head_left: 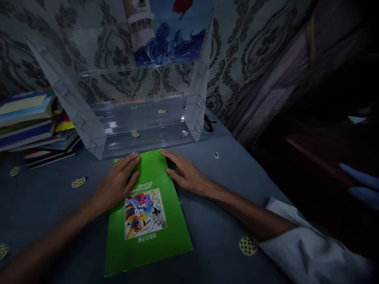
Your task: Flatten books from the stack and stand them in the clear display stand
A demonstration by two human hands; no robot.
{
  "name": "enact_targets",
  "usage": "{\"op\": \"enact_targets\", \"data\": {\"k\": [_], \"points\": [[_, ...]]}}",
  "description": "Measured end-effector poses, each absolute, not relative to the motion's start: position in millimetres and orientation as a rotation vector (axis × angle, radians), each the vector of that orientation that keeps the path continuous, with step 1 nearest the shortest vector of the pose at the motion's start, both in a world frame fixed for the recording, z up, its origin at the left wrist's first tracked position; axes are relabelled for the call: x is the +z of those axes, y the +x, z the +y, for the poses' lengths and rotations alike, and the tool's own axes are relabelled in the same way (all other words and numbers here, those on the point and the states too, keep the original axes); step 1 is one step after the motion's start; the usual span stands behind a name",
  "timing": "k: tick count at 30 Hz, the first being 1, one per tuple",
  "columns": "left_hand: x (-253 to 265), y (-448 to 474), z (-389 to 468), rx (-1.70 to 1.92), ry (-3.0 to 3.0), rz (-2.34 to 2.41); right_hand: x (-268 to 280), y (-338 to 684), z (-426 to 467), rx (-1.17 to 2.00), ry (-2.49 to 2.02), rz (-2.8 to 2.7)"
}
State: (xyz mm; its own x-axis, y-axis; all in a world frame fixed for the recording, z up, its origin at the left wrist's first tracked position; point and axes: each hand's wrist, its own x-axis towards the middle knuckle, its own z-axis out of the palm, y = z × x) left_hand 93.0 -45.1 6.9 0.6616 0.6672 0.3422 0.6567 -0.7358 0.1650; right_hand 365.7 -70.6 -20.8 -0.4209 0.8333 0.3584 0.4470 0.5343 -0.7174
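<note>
The left hand (pixel 118 182) is laid flat, fingers spread, on the far left part of a green booklet (pixel 148 215), while the right hand (pixel 185 172) is pressed open-palmed at the booklet's far right edge; nothing is gripped by either. The booklet is seen lying flat on the blue table (pixel 44 205), its cover picture turned away from the wearer, its far edge just beside a clear acrylic shelf unit (pixel 130 114). The unit is stood against a patterned wall (pixel 245 51), with a painting of blue waves (pixel 168 43) visible above and behind it. A stack of books (pixel 32 122) is piled at the far left of the table. A white sleeve (pixel 299 240) is shown rolled up on the right forearm. At the right edge, blue-gloved fingers (pixel 359 185) of another person are seen in shadow.
</note>
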Motion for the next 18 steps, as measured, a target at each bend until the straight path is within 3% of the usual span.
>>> {"op": "enact_targets", "data": {"k": [18], "points": [[16.7,144.2,-12.7,0.444,2.911,0.768,-16.2,365.9,-65.1,0.965,-0.984,-1.795]]}}
